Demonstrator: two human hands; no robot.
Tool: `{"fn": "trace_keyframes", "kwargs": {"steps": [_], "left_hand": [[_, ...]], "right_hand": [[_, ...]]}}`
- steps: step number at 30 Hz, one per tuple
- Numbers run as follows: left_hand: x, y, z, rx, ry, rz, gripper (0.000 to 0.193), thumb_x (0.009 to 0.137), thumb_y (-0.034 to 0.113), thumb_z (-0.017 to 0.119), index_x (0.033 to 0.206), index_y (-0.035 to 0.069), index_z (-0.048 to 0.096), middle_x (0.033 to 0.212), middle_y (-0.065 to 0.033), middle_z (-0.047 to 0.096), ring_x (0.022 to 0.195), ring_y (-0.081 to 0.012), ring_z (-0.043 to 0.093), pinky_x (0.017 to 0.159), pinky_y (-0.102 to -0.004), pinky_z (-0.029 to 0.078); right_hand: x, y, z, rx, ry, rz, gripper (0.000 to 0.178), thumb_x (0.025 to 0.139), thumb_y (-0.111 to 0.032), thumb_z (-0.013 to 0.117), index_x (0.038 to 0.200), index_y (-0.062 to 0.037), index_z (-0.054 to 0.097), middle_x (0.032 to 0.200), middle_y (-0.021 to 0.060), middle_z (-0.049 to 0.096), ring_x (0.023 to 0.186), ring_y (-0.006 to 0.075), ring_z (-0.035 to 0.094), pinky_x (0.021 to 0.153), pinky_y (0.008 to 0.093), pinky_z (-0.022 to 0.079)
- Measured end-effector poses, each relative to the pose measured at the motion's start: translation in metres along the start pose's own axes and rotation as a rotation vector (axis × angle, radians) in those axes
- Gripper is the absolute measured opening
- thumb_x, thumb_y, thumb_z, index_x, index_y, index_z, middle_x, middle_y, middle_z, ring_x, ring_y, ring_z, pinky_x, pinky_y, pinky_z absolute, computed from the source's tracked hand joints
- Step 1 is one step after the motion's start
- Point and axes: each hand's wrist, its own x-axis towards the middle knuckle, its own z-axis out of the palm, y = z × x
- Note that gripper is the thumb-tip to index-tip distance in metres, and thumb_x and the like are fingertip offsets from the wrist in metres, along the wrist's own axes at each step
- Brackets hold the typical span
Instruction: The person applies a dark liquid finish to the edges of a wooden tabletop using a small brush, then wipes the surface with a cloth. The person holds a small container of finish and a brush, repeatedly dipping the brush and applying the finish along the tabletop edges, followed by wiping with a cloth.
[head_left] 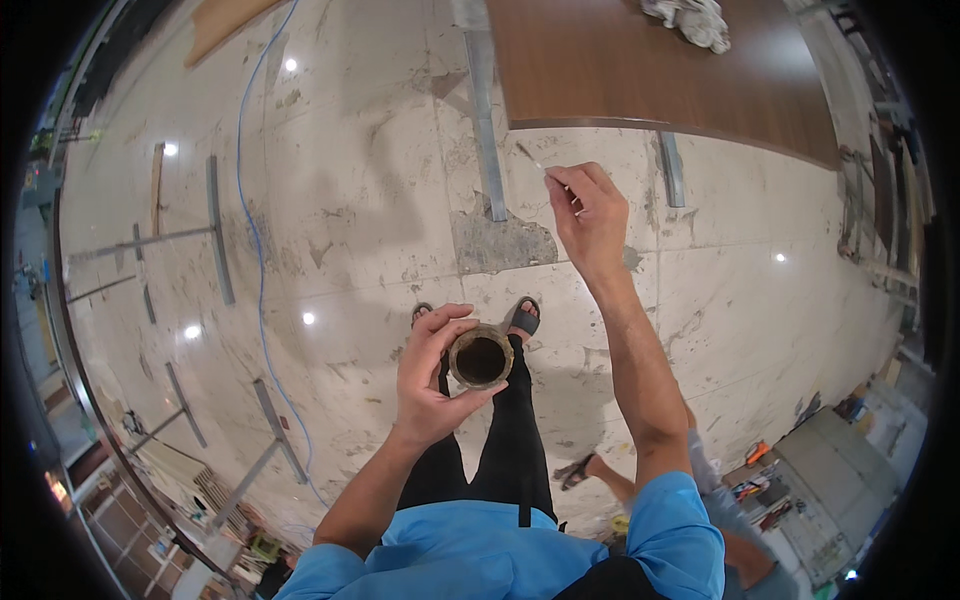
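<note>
My left hand point(428, 378) is wrapped round the side of a small round jar point(481, 357) with dark contents, held in front of my legs. Its open top faces up, and the rim looks crusted. Farther forward and to the right, my right hand point(592, 212) pinches a thin small brush point(530, 157) with a dark tip. The brush points to the far left, just short of the near edge of a brown wood panel point(640, 75). A crumpled white rag point(697, 24) lies on the panel.
Metal bars point(486, 130) reach under the panel, and a metal frame point(219, 230) lies at left. A blue hose point(258, 250) runs along the floor. Behind me at right, another person's leg point(608, 474) shows, near a grey bench point(835, 480) and tools point(762, 495).
</note>
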Motion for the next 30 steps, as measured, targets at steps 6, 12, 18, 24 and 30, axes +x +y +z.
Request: {"fn": "trace_keyframes", "kwargs": {"steps": [6,12,18,24,30], "left_hand": [[-0.011,-0.012,-0.031,-0.069,0.083,-0.03,0.064,0.069,0.008,0.093,0.125,-0.002,0.064,0.137,-0.0175,0.055,0.125,-0.0276,0.058,0.104,-0.0384,0.049],[-0.017,-0.021,-0.049,-0.004,0.01,0.02,0.07,0.072,0.007,0.092,0.133,-0.004,0.059,0.144,-0.0181,0.047,0.133,-0.0271,0.052,0.11,-0.0377,0.047],[-0.02,-0.023,-0.054,-0.009,0.025,0.008,0.07,0.072,0.006,0.092,0.132,-0.004,0.059,0.143,-0.0189,0.047,0.136,-0.0285,0.05,0.111,-0.0392,0.045],[-0.022,-0.023,-0.057,-0.028,0.022,0.012,0.069,0.072,0.006,0.092,0.132,-0.004,0.059,0.143,-0.0192,0.047,0.137,-0.0292,0.049,0.112,-0.0392,0.044],[-0.022,-0.024,-0.058,-0.049,0.012,0.007,0.068,0.074,0.007,0.092,0.132,-0.004,0.058,0.142,-0.0191,0.048,0.138,-0.0293,0.048,0.112,-0.0388,0.044]], "right_hand": [[0.018,-0.019,0.009,-0.052,0.022,-0.042,0.011,0.091,0.003,0.073,0.1,-0.0018,0.075,0.086,0.0074,0.069,0.067,0.0143,0.063,0.059,0.0263,0.052],[0.022,-0.022,0.012,-0.144,-0.003,-0.072,0.009,0.09,0.002,0.074,0.099,-0.0021,0.075,0.085,0.0076,0.068,0.066,0.0153,0.063,0.06,0.027,0.052],[0.022,-0.022,0.01,-0.171,0.034,-0.043,0.007,0.091,0.001,0.075,0.098,-0.0009,0.075,0.086,0.0075,0.069,0.069,0.0146,0.064,0.062,0.0272,0.052],[0.023,-0.023,0.011,-0.173,-0.012,-0.046,0.007,0.092,0.0,0.074,0.099,0.0002,0.075,0.088,0.0071,0.07,0.072,0.014,0.065,0.065,0.0268,0.053],[0.024,-0.015,0.015,-0.233,-0.012,-0.06,0.006,0.092,-0.001,0.074,0.099,-0.0005,0.074,0.09,0.0074,0.069,0.071,0.0152,0.065,0.065,0.0271,0.053]]}}
